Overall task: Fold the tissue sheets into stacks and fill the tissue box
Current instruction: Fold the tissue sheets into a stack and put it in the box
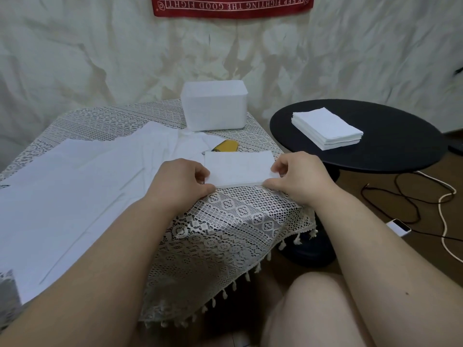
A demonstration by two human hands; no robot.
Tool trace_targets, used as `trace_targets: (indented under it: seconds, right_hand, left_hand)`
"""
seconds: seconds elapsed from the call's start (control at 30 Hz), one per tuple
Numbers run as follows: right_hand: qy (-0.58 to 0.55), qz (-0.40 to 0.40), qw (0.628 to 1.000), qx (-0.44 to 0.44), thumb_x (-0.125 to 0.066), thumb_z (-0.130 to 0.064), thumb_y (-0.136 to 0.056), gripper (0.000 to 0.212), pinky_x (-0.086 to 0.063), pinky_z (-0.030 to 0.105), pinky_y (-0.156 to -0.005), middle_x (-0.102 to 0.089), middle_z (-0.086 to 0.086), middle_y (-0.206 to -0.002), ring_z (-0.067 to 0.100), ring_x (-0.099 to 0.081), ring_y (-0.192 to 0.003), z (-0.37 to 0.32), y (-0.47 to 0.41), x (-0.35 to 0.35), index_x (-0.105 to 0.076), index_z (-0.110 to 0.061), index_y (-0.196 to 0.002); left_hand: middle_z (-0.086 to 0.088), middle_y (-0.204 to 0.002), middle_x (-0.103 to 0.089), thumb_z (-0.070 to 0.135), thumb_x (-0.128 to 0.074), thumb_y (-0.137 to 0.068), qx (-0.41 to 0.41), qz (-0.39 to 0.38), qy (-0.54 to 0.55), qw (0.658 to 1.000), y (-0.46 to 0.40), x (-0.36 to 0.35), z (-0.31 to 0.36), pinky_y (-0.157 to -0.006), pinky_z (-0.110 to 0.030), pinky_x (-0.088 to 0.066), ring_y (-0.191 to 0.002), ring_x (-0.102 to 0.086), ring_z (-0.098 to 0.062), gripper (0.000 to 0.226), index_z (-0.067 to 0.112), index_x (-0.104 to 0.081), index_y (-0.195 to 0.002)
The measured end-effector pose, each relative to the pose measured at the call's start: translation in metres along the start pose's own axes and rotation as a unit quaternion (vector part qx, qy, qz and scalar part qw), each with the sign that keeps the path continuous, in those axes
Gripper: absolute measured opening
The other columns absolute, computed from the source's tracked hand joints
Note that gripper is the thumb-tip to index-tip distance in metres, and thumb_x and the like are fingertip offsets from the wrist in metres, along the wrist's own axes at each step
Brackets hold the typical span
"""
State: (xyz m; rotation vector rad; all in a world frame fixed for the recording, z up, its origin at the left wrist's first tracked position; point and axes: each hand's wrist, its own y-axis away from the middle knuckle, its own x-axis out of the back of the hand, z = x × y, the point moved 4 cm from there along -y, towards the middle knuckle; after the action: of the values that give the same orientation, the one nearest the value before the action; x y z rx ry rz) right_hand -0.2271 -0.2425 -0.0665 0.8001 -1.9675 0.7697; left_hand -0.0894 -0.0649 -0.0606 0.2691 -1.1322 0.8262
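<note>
Bare forearms reach in from the bottom edge toward a bench (225, 221) covered by a lace cloth with tassels along its near hem. At far left, unfolded tissue sheets (75, 186) lie spread loosely across the cloth, overlapping each other. The left hand (180, 182) rests at their right edge, its thumb and curled fingers pinching the left end of a folded tissue stack (238, 169) that lies flat on the lace near the bench's right side. The right hand (299, 175) pinches the stack's right end in the same way, thumb along the near edge and fingertips on top. Just behind the stack, a yellow object (225, 146) peeks out from under the loose sheets; what it is cannot be told. Further back, at the far edge of the bench, stands the white tissue box (214, 105). To the right, apart from the bench, a round black side table (375, 156) carries another finished pile of folded tissues (327, 127). Dark and white cables (426, 196) and a small white device (398, 227) lie on the brown floor at far right.
</note>
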Motion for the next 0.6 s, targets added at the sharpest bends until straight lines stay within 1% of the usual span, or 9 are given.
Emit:
trace_targets:
  seconds: [0.1,0.2,0.27,0.33,0.4,0.47,0.53,0.6]
  right_hand:
    - [0.01,0.0,1.0,-0.001,-0.078,-0.041,-0.07,0.036,-0.037,0.025,-0.071,-0.058,-0.004,-0.093,0.015,-0.054,-0.086,0.001,-0.001,-0.002,-0.066,-0.019,-0.095]
    - [0.012,0.013,1.0,0.002,-0.079,-0.047,-0.065,0.045,-0.041,0.028,-0.08,-0.053,-0.001,-0.109,0.02,-0.053,-0.1,0.001,-0.003,-0.004,-0.066,-0.023,-0.1]
    - [-0.003,0.021,0.999,0.024,-0.079,-0.046,-0.065,0.049,-0.037,0.027,-0.087,-0.052,-0.002,-0.12,0.021,-0.05,-0.11,-0.003,-0.004,-0.006,-0.066,-0.023,-0.106]
    - [-0.014,0.028,0.998,0.06,-0.078,-0.041,-0.07,0.046,-0.03,0.021,-0.088,-0.053,-0.003,-0.128,0.019,-0.048,-0.116,-0.012,-0.004,-0.006,-0.067,-0.021,-0.11]
    - [-0.026,0.028,0.995,0.091,-0.076,-0.037,-0.074,0.041,-0.029,0.018,-0.09,-0.054,-0.002,-0.132,0.015,-0.048,-0.119,-0.021,-0.004,-0.008,-0.069,-0.019,-0.11]
    - [-0.032,0.016,0.993,0.109,-0.073,-0.036,-0.078,0.036,-0.032,0.021,-0.096,-0.057,-0.001,-0.132,0.014,-0.05,-0.12,-0.027,-0.005,-0.012,-0.07,-0.018,-0.109]
    - [-0.027,-0.009,0.994,0.107,-0.072,-0.037,-0.08,0.032,-0.039,0.026,-0.097,-0.063,0.0,-0.124,0.016,-0.055,-0.114,-0.028,-0.006,-0.018,-0.071,-0.019,-0.105]
    - [-0.015,-0.033,0.994,0.1,-0.07,-0.038,-0.081,0.026,-0.043,0.031,-0.093,-0.067,0.0,-0.116,0.017,-0.058,-0.109,-0.026,-0.006,-0.023,-0.072,-0.02,-0.1]
  left_hand:
    - [0.012,-0.08,-0.062,0.031,-0.074,-0.078,-0.004,-0.002,-0.006,1.0,0.0,0.0,0.001,-0.08,-0.021,-0.047,-0.086,-0.062,-0.008,0.027,0.02,-0.071,-0.101]
    - [0.016,-0.075,-0.059,0.03,-0.074,-0.078,-0.007,-0.001,-0.009,1.0,-0.001,-0.001,0.001,-0.076,-0.019,-0.045,-0.083,-0.06,-0.006,0.024,0.02,-0.071,-0.1]
    - [0.017,-0.075,-0.058,0.032,-0.074,-0.077,-0.011,-0.002,-0.011,1.0,-0.002,-0.002,0.001,-0.073,-0.017,-0.042,-0.082,-0.059,-0.005,0.026,0.021,-0.071,-0.101]
    - [0.016,-0.078,-0.058,0.037,-0.073,-0.077,-0.005,-0.001,-0.005,1.0,-0.003,-0.003,0.001,-0.073,-0.019,-0.042,-0.083,-0.058,-0.005,0.03,0.022,-0.071,-0.103]
    - [0.011,-0.088,-0.06,0.043,-0.07,-0.079,0.005,0.014,0.0,1.0,-0.004,-0.002,0.0,-0.074,-0.021,-0.041,-0.086,-0.057,-0.008,0.033,0.024,-0.07,-0.105]
    - [0.008,-0.109,-0.061,0.046,-0.064,-0.083,-0.005,0.04,-0.006,0.999,-0.006,-0.003,-0.001,-0.079,-0.023,-0.04,-0.097,-0.056,-0.011,0.032,0.027,-0.069,-0.108]
    - [0.011,-0.131,-0.053,0.045,-0.057,-0.089,-0.025,0.045,-0.033,0.998,-0.008,-0.006,-0.001,-0.09,-0.027,-0.036,-0.116,-0.046,-0.015,0.032,0.031,-0.066,-0.116]
    - [0.017,-0.14,-0.046,0.043,-0.05,-0.093,-0.037,0.021,-0.073,0.996,-0.009,-0.01,-0.002,-0.098,-0.031,-0.033,-0.126,-0.034,-0.019,0.033,0.036,-0.059,-0.123]
